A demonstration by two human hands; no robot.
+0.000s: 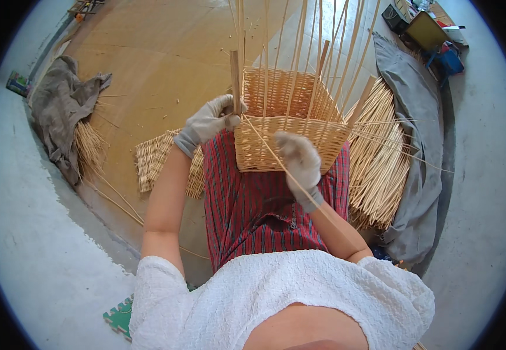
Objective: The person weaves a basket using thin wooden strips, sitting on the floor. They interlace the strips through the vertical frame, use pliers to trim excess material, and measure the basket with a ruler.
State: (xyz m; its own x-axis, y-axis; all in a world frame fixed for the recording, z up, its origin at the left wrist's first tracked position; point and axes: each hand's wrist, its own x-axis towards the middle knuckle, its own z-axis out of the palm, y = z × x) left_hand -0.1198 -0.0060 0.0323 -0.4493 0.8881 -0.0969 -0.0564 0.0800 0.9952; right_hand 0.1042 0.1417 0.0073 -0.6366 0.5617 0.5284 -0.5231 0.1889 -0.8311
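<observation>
A woven wicker basket (292, 144), square and open at the top, rests on my lap. Long upright canes (295, 64) stand from its walls, with flat wooden posts at the corners. My left hand (211, 121), in a pale work glove, pinches the near left corner post (235, 79) at the rim. From that corner a loose cane strand (269, 149) slants down to the right, past my gloved right hand (300, 162). That hand is in front of the basket's near wall, its fingers curled but smeared by motion. Whether it grips the strand is unclear.
A big bundle of cut canes (378, 169) lies at my right, beside grey cloth (413, 175). Flat woven panels (153, 160) lie on the floor at left. Farther left, another cloth (63, 108) partly covers more canes (89, 146). Several strands stick out from the basket's right side.
</observation>
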